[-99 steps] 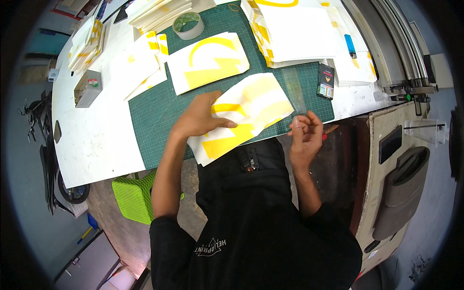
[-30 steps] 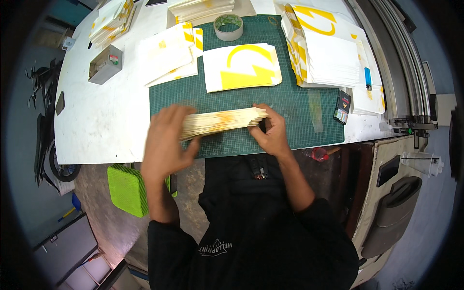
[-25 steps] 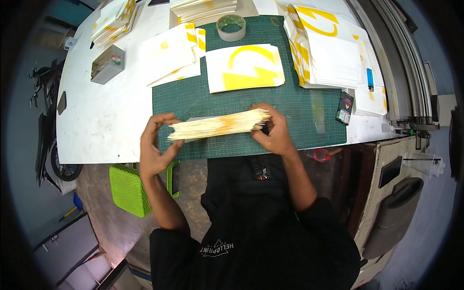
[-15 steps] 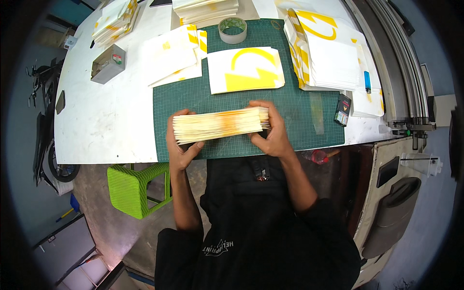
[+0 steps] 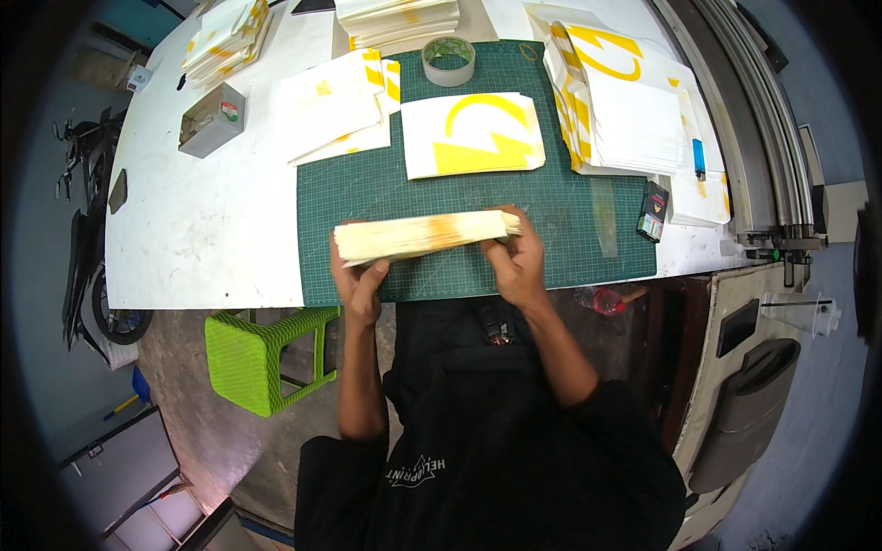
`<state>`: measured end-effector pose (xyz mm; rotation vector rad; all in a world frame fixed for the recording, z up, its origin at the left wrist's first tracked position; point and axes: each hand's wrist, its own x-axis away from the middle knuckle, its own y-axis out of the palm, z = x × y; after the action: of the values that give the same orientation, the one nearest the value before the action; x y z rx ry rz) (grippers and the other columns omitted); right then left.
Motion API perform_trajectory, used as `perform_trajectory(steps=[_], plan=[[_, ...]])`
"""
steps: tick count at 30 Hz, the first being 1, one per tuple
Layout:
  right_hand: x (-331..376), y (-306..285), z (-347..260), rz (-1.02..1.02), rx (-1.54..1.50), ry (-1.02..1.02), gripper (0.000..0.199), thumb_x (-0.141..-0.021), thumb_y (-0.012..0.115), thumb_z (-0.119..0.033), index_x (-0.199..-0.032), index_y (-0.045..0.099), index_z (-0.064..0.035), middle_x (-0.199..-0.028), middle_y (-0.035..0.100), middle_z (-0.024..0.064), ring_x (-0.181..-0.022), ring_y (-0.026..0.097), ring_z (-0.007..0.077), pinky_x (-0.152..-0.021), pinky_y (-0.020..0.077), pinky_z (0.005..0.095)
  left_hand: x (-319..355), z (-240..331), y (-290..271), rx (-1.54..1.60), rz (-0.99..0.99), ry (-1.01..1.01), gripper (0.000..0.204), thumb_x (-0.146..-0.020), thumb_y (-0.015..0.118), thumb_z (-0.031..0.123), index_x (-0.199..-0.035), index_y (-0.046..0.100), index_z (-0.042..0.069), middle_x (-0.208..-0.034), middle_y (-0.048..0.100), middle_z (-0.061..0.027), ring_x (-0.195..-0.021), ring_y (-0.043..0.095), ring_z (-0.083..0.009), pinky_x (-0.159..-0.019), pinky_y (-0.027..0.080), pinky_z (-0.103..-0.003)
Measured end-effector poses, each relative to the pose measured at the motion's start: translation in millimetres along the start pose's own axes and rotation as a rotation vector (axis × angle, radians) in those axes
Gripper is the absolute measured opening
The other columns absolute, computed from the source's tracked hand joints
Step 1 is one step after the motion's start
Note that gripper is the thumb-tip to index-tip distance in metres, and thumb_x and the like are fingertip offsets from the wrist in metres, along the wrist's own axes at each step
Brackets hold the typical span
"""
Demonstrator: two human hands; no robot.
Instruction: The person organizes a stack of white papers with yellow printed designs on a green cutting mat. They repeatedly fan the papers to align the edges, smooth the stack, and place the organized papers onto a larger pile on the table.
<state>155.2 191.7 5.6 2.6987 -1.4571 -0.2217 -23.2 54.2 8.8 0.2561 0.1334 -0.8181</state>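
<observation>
Between my hands is a thick stack of folded paper sheets (image 5: 423, 236), its cream and orange edges turned up toward me. My left hand (image 5: 361, 286) grips its left end, thumb on the near side. The right end is clasped in my right hand (image 5: 518, 264), with the thumb on the near side too. The stack is held above the green cutting mat (image 5: 358, 191) near the table's front edge. Just beyond lies a flat pile of white and yellow printed sheets (image 5: 474, 138). Most of my fingers are hidden behind the stack.
A tape roll (image 5: 447, 61) stands at the mat's far edge. Printed stacks (image 5: 634, 119) sit at right, beside a blue lighter (image 5: 698, 158) and a small black box (image 5: 652, 211). At left are loose sheets (image 5: 331, 101) and a grey box (image 5: 212, 120). A green stool (image 5: 248, 363) stands below the table.
The stack has shifted slightly right in my hands, and its edges look pressed closer together. Both hands still hold its ends. The whole view has shifted a little.
</observation>
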Motion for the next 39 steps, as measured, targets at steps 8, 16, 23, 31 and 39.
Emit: perform_trajectory(steps=[8,16,23,31,39], plan=[[7.0,-9.4,11.9,0.025,0.055,-0.167,0.022,-0.087,0.055,0.001,-0.109,0.057,0.0028,-0.101,0.061,0.0094,-0.095,0.058,0.0162,-0.088,0.0468,0.0316,10.8,-7.8,7.2,-0.006,-0.056,0.128,0.047,-0.079,0.065,0.016,-0.119,0.049,-0.004,-0.110,0.051,-0.0097,-0.097,0.050,-0.0179,-0.088,0.041,-0.030],[-1.3,-18.3,2.5,-0.024,-0.079,0.053,0.031,-0.090,0.056,0.000,-0.120,0.054,0.0057,-0.106,0.063,0.0134,-0.100,0.059,0.0166,-0.089,0.0472,0.0315,3.5,-0.5,13.7,-0.075,-0.045,-0.035,0.039,-0.088,0.058,0.009,-0.124,0.047,-0.004,-0.112,0.053,-0.0108,-0.104,0.052,-0.0192,-0.094,0.041,-0.032],[-83.5,-35.2,-26.4,0.109,0.206,-0.143,0.047,-0.086,0.059,-0.001,-0.130,0.051,0.0100,-0.118,0.065,0.0214,-0.111,0.063,0.0243,-0.097,0.0474,0.0339,-93.7,37.4,59.3,-0.249,-0.021,-0.324,0.036,-0.092,0.061,0.016,-0.120,0.054,-0.007,-0.108,0.065,-0.0160,-0.091,0.061,-0.0201,-0.086,0.047,-0.032],[-131.4,-55.8,-29.5,0.187,0.943,-0.110,0.062,-0.087,0.065,-0.021,-0.133,0.047,0.0163,-0.121,0.062,0.0314,-0.101,0.067,0.0330,-0.087,0.0536,0.0388,-148.1,1.5,64.3,-0.685,0.050,-0.280,0.062,-0.090,0.064,0.029,-0.132,0.048,-0.013,-0.116,0.063,-0.0259,-0.100,0.064,-0.0297,-0.090,0.049,-0.036],[-129.0,-52.5,-26.0,0.245,0.653,0.254,0.073,-0.087,0.065,-0.043,-0.126,0.052,0.0167,-0.118,0.061,0.0353,-0.111,0.061,0.0455,-0.097,0.0466,0.0468,-140.1,8.8,64.9,-0.559,-0.020,-0.535,0.069,-0.090,0.064,0.038,-0.135,0.048,-0.012,-0.125,0.061,-0.0278,-0.113,0.061,-0.0317,-0.097,0.045,-0.037]])
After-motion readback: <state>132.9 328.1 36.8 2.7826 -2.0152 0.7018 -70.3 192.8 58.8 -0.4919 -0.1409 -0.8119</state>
